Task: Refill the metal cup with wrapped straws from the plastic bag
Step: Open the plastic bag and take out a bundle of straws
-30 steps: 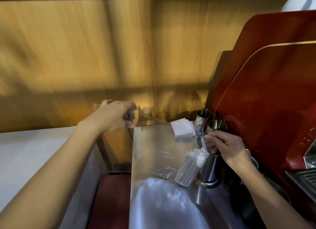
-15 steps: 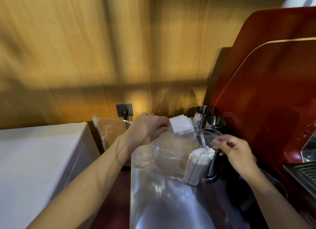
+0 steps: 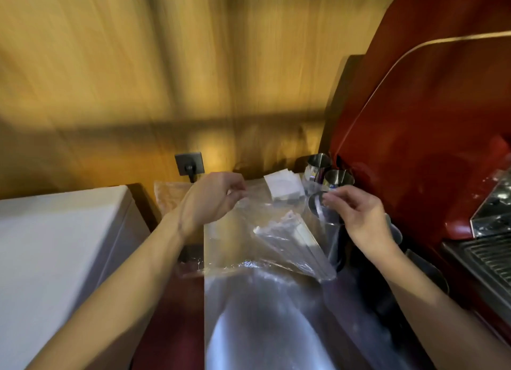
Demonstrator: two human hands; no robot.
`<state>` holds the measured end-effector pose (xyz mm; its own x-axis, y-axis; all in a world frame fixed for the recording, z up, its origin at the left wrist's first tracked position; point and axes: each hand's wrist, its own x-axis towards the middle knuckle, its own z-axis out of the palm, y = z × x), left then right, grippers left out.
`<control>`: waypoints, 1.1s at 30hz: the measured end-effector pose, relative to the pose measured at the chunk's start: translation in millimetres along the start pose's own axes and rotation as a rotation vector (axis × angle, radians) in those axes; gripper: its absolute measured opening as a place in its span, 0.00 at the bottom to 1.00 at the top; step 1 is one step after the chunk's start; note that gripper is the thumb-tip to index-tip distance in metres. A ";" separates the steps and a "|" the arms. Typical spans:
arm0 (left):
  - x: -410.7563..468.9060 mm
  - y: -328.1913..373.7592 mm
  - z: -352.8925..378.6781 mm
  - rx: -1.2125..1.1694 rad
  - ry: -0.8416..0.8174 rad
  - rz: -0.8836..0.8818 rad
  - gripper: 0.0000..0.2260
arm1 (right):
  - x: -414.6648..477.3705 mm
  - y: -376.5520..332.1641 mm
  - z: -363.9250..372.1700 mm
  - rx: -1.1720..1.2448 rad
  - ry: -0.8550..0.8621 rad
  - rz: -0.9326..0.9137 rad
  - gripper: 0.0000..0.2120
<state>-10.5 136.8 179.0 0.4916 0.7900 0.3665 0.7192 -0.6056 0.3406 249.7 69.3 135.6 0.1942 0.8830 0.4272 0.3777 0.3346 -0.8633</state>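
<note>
A clear plastic bag [image 3: 257,239] hangs over the steel counter [image 3: 265,322], with a bundle of white wrapped straws [image 3: 287,238] lying slanted inside it. My left hand [image 3: 213,201] pinches the bag's upper left edge. My right hand [image 3: 356,214] pinches the bag's upper right edge, just in front of the metal cup [image 3: 336,245]. The cup stands on the counter behind the bag, and my right hand and the plastic cover most of it. The picture is blurred by motion.
Two more steel cups [image 3: 330,173] and a stack of white napkins [image 3: 283,185] stand at the back. A red coffee machine [image 3: 420,148] fills the right side. A white cabinet [image 3: 55,248] is on the left, and a wall socket [image 3: 189,163] sits on the wooden wall.
The bag has been lifted and spread between both hands. The straw bundle, upright beside the cup before, now lies slanted inside the bag. My left hand came in from the left.
</note>
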 end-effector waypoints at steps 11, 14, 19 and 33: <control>-8.3 6.0 -2.1 0.228 0.079 0.165 0.09 | -3.3 7.2 14.3 0.082 0.032 0.049 0.08; -7.6 0.5 3.0 0.268 -0.080 0.074 0.10 | -6.3 14.6 13.5 0.111 0.059 0.065 0.09; -1.8 1.3 -8.9 0.283 0.078 0.189 0.07 | -9.2 15.4 10.3 0.167 0.166 0.032 0.09; 39.5 31.0 -42.1 0.112 -0.053 0.097 0.04 | -12.0 13.2 -0.7 0.291 0.161 0.065 0.09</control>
<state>10.6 145.1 240.6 0.5849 0.7338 0.3456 0.7155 -0.6675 0.2063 253.0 63.0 119.2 0.3583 0.8503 0.3856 0.0904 0.3795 -0.9208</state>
